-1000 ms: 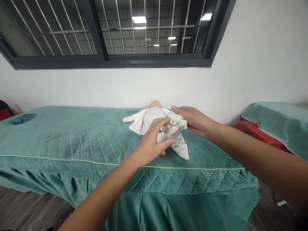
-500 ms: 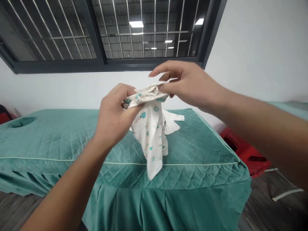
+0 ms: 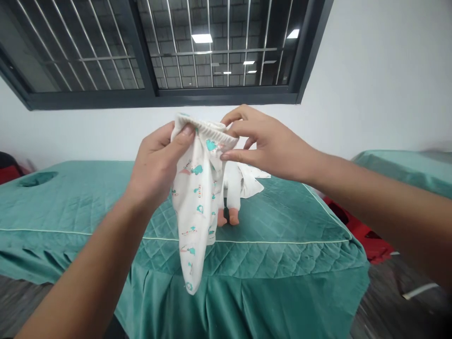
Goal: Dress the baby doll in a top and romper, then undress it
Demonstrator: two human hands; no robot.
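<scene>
Small white baby pants (image 3: 197, 188) with a teal animal print hang in the air from their ribbed waistband. My left hand (image 3: 158, 157) grips the waistband at its left end, thumb on the near side. At the right end, my right hand (image 3: 264, 141) holds the waistband's edge between thumb and bent fingers. The legs dangle past the bed's front edge. Behind the pants, two white legs with orange-pink feet (image 3: 233, 216), seemingly a doll's, show on the bed; the rest is hidden. Beside them lies a white printed garment (image 3: 251, 182) with a sleeve spread out.
A bed (image 3: 282, 221) with a quilted green cover and pleated skirt stands before me, with a round hole (image 3: 38, 179) at its left. Beyond is a barred window (image 3: 226, 52) in a white wall. Red stools (image 3: 367, 235) are at the right, near another green-covered bed (image 3: 406, 165).
The pants have swung left and turned, so the waistband faces me more openly. My right hand has come down onto its edge. The feet behind have come into view.
</scene>
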